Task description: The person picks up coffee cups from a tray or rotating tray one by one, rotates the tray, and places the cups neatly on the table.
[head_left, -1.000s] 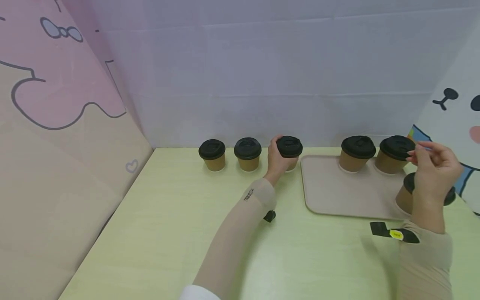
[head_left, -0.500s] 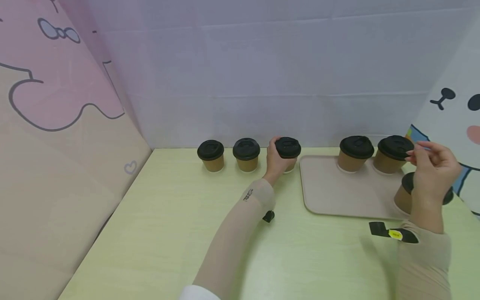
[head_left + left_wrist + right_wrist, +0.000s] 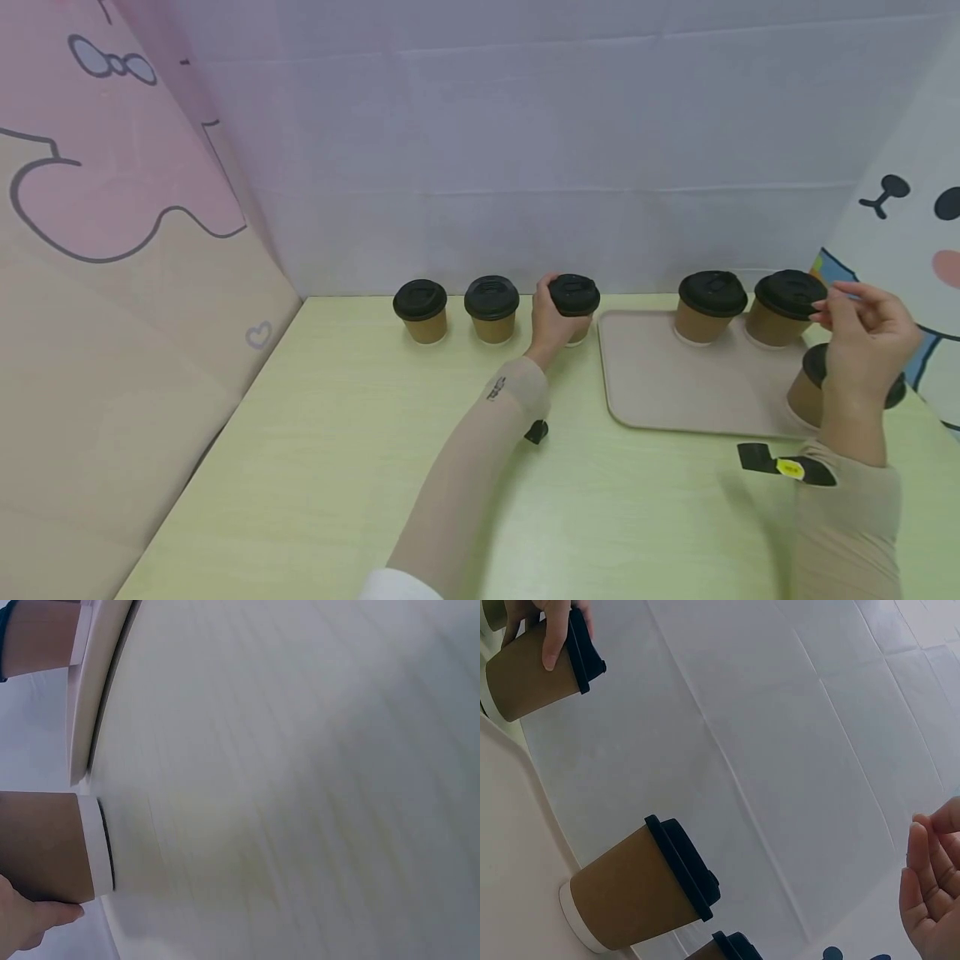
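Observation:
My left hand (image 3: 551, 325) grips a brown paper coffee cup with a black lid (image 3: 575, 293), left of the tray. In the left wrist view the white base of this paper cup (image 3: 45, 844) stands close to the tabletop, with a finger along its side. The right wrist view shows the thumb and fingers wrapped round the cup just below its lid. My right hand (image 3: 870, 346) is raised over the tray's right side, thumb and fingertips together in a loose curl, with nothing seen between them. It partly hides a lidded cup (image 3: 807, 398) on the tray.
Two matching cups stand left of the held one: a far left cup (image 3: 427, 329) and a nearer cup (image 3: 495, 327). On the beige tray (image 3: 675, 392), two more stand at the back: one cup (image 3: 703, 323) and another (image 3: 776, 323). Another black lid (image 3: 896, 392) shows beside my right wrist.
The head view has shifted very slightly, so everything sits a little further left in it. Both hands and the cups keep their places.

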`<state>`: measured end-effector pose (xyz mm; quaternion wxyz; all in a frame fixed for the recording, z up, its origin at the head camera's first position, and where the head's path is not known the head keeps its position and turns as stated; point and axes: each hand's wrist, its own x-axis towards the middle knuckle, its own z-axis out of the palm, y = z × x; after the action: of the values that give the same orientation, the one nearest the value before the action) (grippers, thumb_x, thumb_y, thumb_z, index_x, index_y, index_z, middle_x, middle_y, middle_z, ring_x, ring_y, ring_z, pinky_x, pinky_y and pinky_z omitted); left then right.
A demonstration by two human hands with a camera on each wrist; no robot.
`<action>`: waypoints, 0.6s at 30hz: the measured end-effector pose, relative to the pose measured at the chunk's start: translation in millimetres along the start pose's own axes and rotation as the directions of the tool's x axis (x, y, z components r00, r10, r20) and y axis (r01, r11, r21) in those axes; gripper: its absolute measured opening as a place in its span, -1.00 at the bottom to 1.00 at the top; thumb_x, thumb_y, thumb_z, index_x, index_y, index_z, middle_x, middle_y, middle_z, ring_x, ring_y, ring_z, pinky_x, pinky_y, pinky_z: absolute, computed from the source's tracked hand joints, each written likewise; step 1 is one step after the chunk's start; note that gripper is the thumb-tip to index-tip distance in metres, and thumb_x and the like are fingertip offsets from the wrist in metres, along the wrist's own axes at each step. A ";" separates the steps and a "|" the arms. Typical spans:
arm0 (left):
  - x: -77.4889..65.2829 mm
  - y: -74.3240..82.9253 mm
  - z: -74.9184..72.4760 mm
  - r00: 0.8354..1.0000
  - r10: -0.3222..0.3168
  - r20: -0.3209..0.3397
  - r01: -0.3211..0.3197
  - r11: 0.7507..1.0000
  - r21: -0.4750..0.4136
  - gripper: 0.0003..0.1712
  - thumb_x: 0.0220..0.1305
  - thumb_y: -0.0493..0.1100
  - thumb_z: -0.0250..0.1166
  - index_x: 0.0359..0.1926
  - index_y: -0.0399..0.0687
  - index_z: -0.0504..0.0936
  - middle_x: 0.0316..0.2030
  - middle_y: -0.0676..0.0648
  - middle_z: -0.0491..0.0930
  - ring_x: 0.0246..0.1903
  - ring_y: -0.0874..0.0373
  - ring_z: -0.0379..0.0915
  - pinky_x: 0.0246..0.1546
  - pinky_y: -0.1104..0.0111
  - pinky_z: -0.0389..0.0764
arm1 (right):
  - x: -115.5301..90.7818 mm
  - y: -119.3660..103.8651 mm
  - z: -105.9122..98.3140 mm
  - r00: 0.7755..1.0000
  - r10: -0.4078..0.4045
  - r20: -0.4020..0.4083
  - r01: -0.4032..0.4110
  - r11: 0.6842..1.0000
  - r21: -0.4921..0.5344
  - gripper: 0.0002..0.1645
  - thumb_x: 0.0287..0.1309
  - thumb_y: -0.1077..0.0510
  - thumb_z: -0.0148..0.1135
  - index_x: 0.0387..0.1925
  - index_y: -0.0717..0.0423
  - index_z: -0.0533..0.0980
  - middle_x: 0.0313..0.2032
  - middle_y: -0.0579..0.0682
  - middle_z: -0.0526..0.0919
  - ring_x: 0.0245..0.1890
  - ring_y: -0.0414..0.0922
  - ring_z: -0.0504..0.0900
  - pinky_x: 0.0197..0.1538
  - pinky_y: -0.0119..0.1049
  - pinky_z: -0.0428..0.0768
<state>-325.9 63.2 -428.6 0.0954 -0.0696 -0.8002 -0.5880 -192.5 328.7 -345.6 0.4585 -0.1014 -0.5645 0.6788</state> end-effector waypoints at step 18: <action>0.8 -0.9 -1.0 1.000 -0.008 0.010 0.007 0.999 0.040 0.00 -0.17 -0.25 0.49 0.29 0.01 0.14 0.19 -0.18 0.27 0.17 -0.04 0.28 0.21 0.14 0.32 | -1.2 -1.2 2.2 1.000 0.001 -0.005 -0.002 0.997 -0.074 -0.92 0.07 0.30 0.24 -0.39 0.10 0.63 -0.62 -0.19 0.60 -0.59 -0.33 0.56 -0.41 -0.66 0.50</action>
<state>-326.8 61.9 -428.9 0.0907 -0.0675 -0.8126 -0.5717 -192.7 326.3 -344.3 0.4553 -0.1202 -0.5880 0.6577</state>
